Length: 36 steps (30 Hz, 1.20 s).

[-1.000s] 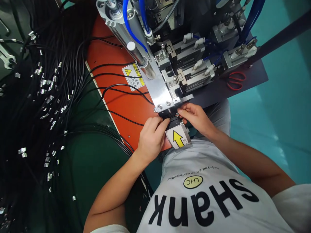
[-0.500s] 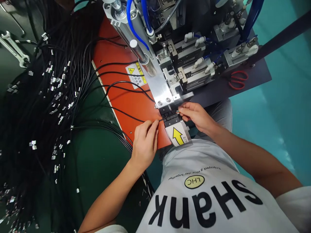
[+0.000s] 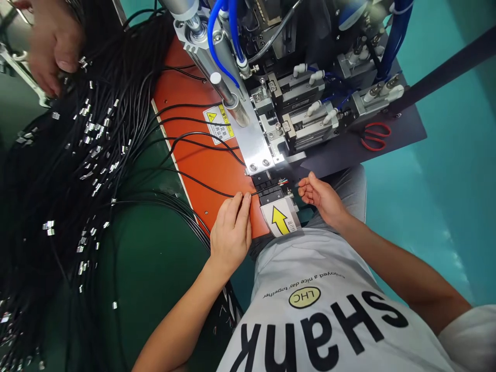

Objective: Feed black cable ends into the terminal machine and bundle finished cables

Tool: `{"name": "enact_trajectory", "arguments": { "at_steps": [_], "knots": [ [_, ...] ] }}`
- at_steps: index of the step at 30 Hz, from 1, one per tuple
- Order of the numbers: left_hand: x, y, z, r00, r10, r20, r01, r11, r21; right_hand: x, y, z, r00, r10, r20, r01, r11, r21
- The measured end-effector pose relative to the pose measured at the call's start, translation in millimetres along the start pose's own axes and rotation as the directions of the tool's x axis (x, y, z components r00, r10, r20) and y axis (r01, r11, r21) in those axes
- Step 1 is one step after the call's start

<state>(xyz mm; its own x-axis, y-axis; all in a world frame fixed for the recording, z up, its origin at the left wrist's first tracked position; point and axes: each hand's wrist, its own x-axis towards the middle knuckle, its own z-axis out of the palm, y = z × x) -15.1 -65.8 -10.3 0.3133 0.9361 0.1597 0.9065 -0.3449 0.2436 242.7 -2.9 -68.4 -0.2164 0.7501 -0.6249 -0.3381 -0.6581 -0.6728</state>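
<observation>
My left hand [image 3: 231, 227] is closed on a thin black cable [image 3: 197, 179], pinching it beside the machine's black fixture [image 3: 267, 190]. The cable's end lies across this fixture, and its small coloured wires [image 3: 284, 182] stick out on the right side. My right hand [image 3: 321, 196] is just right of the wire ends, apart from them. Its fingers are curled in, with the thumb near the index finger, and nothing shows between them. A white label with a yellow arrow [image 3: 279, 219] sits on the fixture's near side.
Cylinders and blue air hoses [image 3: 211, 39] rise above the orange plate [image 3: 201, 196]. Several more cables cross it from a large black bundle [image 3: 96, 155] with shiny ends. Red-handled scissors [image 3: 375, 137] lie right. Another person's hand [image 3: 56, 46] is over the bundle, upper left.
My right hand has let go of the wire ends and moved slightly right and down. My left hand stays on the cable. Another person's hand has come in at upper left.
</observation>
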Motion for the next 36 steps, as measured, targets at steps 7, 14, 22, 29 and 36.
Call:
{"name": "enact_trajectory", "arguments": {
  "at_steps": [7, 14, 22, 29, 36],
  "knots": [
    [5, 4, -7.4, 0.998, -0.027, 0.058, 0.026, 0.999, 0.031, -15, 5, -7, 1.000, -0.009, -0.015, 0.009, 1.000, -0.009],
    [52, -23, -39.4, 0.994, -0.020, 0.105, 0.028, 0.997, -0.076, -41, 0, -10, 0.997, -0.022, -0.075, 0.020, 1.000, -0.018],
    [-10, -46, -132.0, 0.628, 0.446, 0.637, -0.491, 0.863, -0.120, -59, -3, -34, 0.988, -0.064, -0.138, 0.052, 0.994, -0.091],
    [-13, -49, -123.8, 0.648, 0.505, 0.570, -0.513, 0.842, -0.163, -70, -16, -19, 0.995, -0.072, -0.065, 0.060, 0.982, -0.177],
    [38, -17, -165.5, 0.776, 0.382, 0.502, -0.310, 0.924, -0.224, -83, -31, -17, 0.991, -0.126, -0.044, 0.109, 0.954, -0.279]
  ]
}}
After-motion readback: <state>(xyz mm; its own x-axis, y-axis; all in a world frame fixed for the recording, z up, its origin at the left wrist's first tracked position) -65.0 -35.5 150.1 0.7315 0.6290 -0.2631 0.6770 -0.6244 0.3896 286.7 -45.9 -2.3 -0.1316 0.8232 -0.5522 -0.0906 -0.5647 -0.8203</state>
